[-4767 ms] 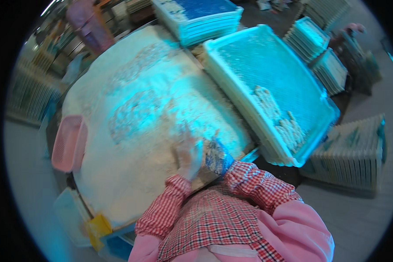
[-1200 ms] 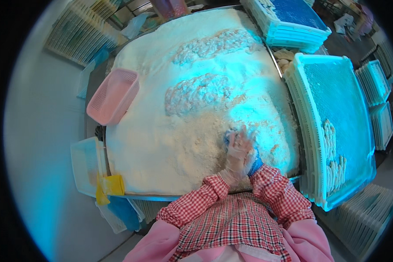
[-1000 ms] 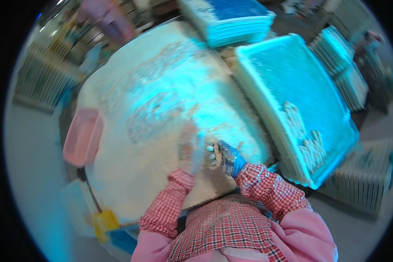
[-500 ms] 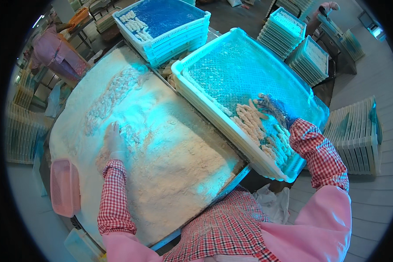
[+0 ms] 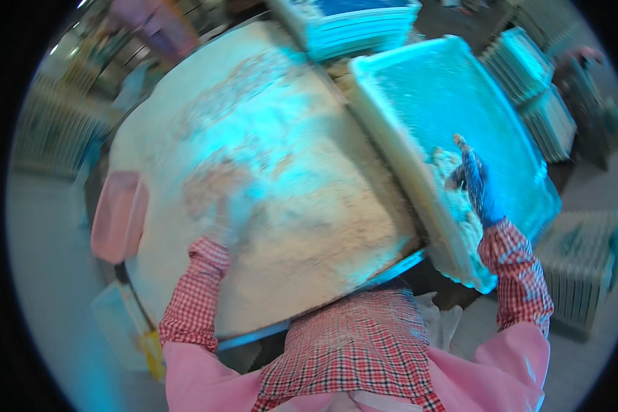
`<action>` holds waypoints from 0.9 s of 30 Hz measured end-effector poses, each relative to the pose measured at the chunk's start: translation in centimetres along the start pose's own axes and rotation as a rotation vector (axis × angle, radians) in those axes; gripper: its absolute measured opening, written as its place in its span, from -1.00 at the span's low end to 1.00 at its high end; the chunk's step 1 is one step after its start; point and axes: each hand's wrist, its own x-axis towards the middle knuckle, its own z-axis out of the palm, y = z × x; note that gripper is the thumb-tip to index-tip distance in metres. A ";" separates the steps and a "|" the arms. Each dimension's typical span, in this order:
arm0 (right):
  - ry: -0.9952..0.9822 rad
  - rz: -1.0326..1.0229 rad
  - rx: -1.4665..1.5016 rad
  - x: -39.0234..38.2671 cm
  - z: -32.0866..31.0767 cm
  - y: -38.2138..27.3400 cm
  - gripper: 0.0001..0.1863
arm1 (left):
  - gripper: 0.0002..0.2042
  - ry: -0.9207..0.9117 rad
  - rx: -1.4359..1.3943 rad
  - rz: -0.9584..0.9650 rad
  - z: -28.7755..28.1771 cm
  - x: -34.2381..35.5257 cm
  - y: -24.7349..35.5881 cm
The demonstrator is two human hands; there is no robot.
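The left hand (image 5: 230, 209) lies on the flour-covered desk (image 5: 309, 247), near its left edge, pressed into a loose heap of floured pieces (image 5: 216, 185); the hand is coated white and blurred, so whether its fingers are spread or curled cannot be told. The right hand (image 5: 474, 182), in a blue glove, is raised over the pale turquoise tray (image 5: 487, 103) that sits against the right edge of the desk, with its fingers pointing upward and loosely open and nothing clearly gripped. Just beside and below that hand, a row of floured pieces (image 5: 453, 206) lies along the near end of the tray. More coated pieces (image 5: 247, 82) are scattered in a band toward the far edge of the desk. A pink tub (image 5: 119, 216) hangs off the left edge. A stack of blue trays (image 5: 357, 27) stands at the far right corner.
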 end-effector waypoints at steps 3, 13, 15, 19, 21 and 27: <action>-0.279 -0.076 -0.113 -2.7 7.5 0.0 -0.48 | -0.66 -0.435 0.091 -0.067 -1.0 -4.8 0.5; -0.356 -0.853 -0.777 0.0 26.7 9.1 -0.41 | -0.77 0.059 -0.182 -0.908 3.2 -11.9 2.0; -0.376 -0.646 -0.643 1.1 26.5 11.0 -0.58 | -0.81 0.074 -0.267 -1.024 2.2 -11.6 2.2; -0.210 -0.472 -0.198 1.9 24.8 10.3 -0.83 | -0.75 0.326 -0.573 -1.156 -1.6 -10.7 2.8; -0.204 -0.398 -0.216 1.1 23.1 7.5 -0.83 | -0.73 0.371 -0.540 -1.026 -2.3 -9.8 3.4; -0.173 -0.312 -0.107 1.2 21.2 6.7 -0.81 | -0.69 -0.225 -0.031 -0.338 0.9 -10.8 6.3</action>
